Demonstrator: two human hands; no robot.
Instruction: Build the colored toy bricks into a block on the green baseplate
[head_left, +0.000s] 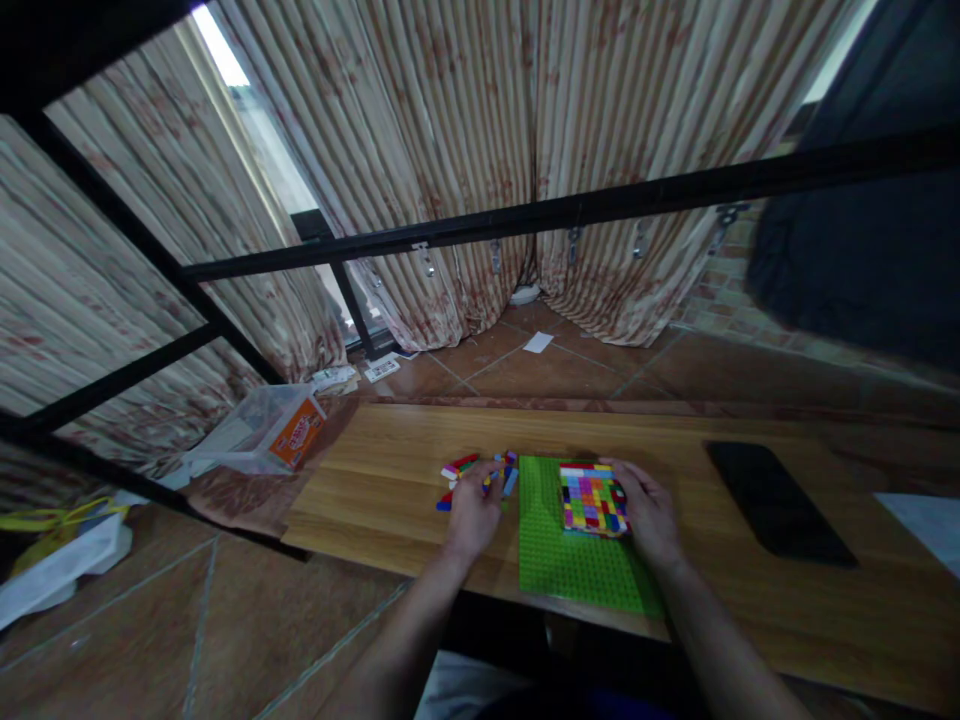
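A green baseplate [562,560] lies on the wooden table [375,490] in front of me. On its far right part sits a square block of many-coloured bricks [592,498]. My right hand [649,512] rests against the right side of that block, fingers curled round its edge. My left hand [474,508] lies over a small pile of loose bricks [480,468] just left of the baseplate, its fingertips bent down among them. Whether it has a brick pinched is hidden.
A black phone [776,505] lies flat on the table's right side, with a white sheet [926,520] beyond it. A clear plastic box [259,432] sits on the floor off the table's left end. Black metal bars [570,210] cross in front of curtains.
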